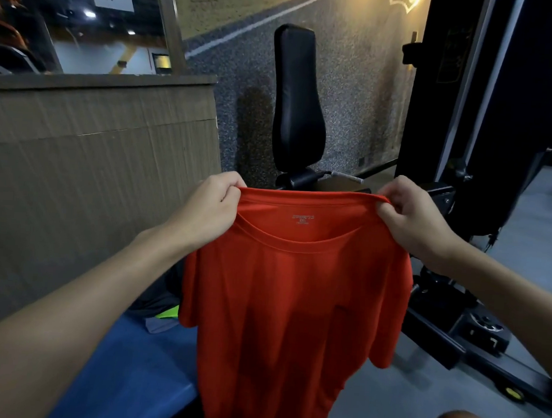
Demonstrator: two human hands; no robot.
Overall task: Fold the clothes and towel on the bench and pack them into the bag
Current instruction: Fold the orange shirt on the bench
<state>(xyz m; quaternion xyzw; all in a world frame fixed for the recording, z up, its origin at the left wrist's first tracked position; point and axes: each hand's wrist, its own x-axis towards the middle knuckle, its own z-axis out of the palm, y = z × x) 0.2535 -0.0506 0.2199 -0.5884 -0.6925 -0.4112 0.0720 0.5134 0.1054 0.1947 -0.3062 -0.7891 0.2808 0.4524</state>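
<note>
Head view: the left hand [212, 205] and right hand [413, 214] each pinch a shoulder of the red short-sleeved sports T-shirt [295, 294], fingers curled over the fabric; it hangs free at the edge of the blue padded tabletop [129, 368]; a dark heap of clothes with a neon-yellow patch [162, 305] lies there; a black upright padded backrest [297, 106] stands beyond.
</note>
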